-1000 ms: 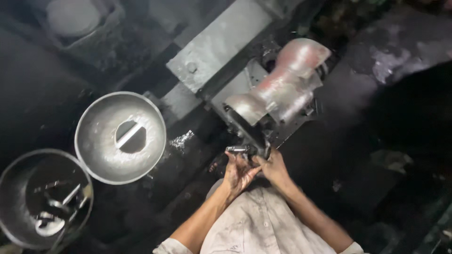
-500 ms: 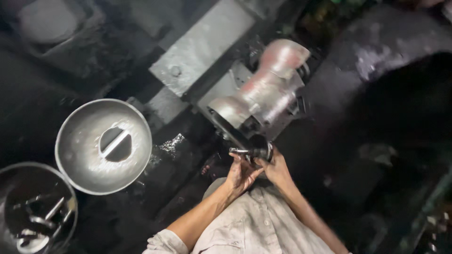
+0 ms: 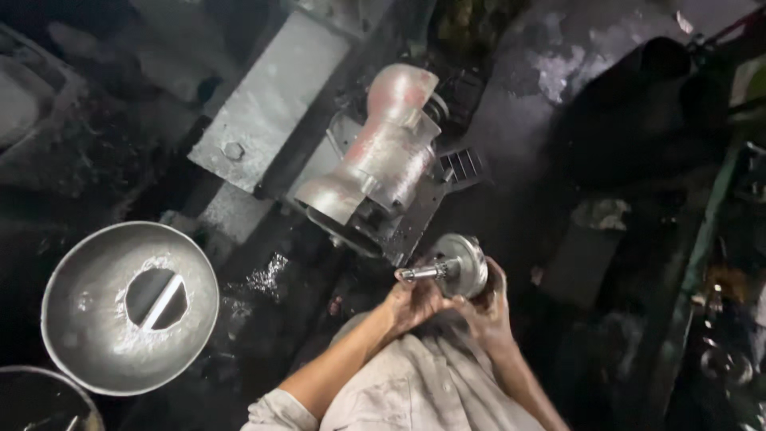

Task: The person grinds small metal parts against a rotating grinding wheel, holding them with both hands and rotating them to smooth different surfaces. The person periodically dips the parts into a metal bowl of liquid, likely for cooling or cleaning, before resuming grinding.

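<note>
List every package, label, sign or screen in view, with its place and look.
None can be made out. The view shows only bare metal: a round metal part with a shaft in both hands, a grey machine above it, and a metal bowl at left.

Round grey metal disc part with a short threaded shaft, dull and grimy, held off the floor between both hands, disc face on edge, shaft lying almost level and pointing left, just in front of the grey machine housing
</note>
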